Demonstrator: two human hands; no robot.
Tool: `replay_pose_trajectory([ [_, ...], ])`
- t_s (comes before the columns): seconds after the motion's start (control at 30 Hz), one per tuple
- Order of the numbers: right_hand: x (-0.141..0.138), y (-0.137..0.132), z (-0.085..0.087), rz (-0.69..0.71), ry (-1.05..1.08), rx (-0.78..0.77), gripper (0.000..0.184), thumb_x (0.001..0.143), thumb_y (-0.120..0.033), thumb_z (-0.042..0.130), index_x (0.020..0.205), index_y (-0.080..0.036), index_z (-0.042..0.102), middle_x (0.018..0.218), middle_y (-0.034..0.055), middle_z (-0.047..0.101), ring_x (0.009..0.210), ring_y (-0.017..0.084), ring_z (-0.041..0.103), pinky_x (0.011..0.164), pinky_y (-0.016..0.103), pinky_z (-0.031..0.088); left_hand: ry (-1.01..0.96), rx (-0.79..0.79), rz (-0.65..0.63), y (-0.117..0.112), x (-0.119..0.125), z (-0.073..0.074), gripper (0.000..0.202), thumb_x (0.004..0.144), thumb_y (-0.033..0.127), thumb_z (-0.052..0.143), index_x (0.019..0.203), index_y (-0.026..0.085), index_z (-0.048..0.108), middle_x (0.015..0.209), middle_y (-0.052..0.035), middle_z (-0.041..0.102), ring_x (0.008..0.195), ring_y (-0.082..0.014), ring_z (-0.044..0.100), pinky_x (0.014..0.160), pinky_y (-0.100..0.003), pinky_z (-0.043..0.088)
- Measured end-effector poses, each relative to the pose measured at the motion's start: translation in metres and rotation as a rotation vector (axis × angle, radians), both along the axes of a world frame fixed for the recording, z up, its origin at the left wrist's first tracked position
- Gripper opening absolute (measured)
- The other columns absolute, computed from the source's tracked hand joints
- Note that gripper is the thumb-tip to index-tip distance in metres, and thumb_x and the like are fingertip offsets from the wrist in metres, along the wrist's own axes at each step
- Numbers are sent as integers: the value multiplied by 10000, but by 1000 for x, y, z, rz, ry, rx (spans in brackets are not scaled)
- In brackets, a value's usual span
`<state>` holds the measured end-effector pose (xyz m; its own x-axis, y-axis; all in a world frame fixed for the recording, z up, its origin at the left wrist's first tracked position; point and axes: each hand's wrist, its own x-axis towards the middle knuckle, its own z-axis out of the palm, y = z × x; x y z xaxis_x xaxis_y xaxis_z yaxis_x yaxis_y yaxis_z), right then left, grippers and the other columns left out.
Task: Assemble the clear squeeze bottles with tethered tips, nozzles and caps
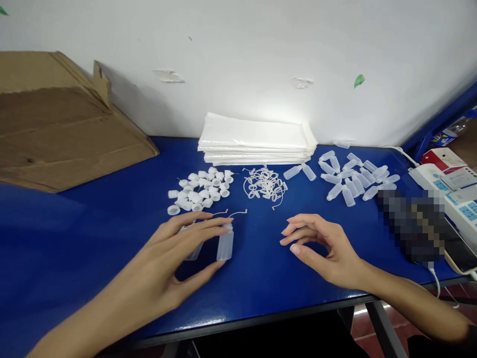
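My left hand (186, 248) has its thumb at the base and its fingertips at the neck of a small translucent plastic bottle (225, 244). From that bottle's neck a thin white strap (238, 213) sticks out. Another bottle (194, 253) lies partly hidden beneath the same hand, with a similar strap near it. Over the blue table, my right hand (316, 243) is loosely curved with a gap between thumb and fingers, holding nothing. Beyond the left hand lies a pile of white caps (203, 191). A tangle of white ring straps (265, 185) is to their right.
Many more bottles (354, 180) lie loose at the right. A stack of white plastic bags (257, 139) rests against the wall. Cardboard (70, 134) leans at the left. Power strips (443, 186), cables and a phone (456, 241) line the right edge of the blue table (122, 238).
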<state>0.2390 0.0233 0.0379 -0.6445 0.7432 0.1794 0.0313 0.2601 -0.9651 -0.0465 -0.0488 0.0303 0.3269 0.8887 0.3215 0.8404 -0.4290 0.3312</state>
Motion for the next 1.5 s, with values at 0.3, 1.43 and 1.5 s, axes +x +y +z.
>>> replay_pose_trajectory([
  [0.3,1,3,-3,-48,-26,-5,307,910,-238,609,1207,-246,529,1051,60,683,878,170,735,749,316,614,62,-252,86,-3,-26,7,416,914,408,517,1326,353,488,1308,-18,594,1292,-247,469,1018,-415,491],
  [1.43,7,76,-13,-332,-496,650,230,930,-165,501,1143,-152,586,1147,147,630,995,236,652,823,398,572,241,70,-280,99,52,11,339,1006,233,363,1187,120,627,1203,-121,662,1158,-280,538,979,-436,487],
  [1.5,3,88,-13,-339,-739,761,277,944,-133,476,1197,-115,586,1214,183,588,1117,261,592,924,409,528,342,61,-300,113,63,14,340,980,152,375,1215,100,614,1236,-147,640,1149,-289,537,960,-432,484],
])
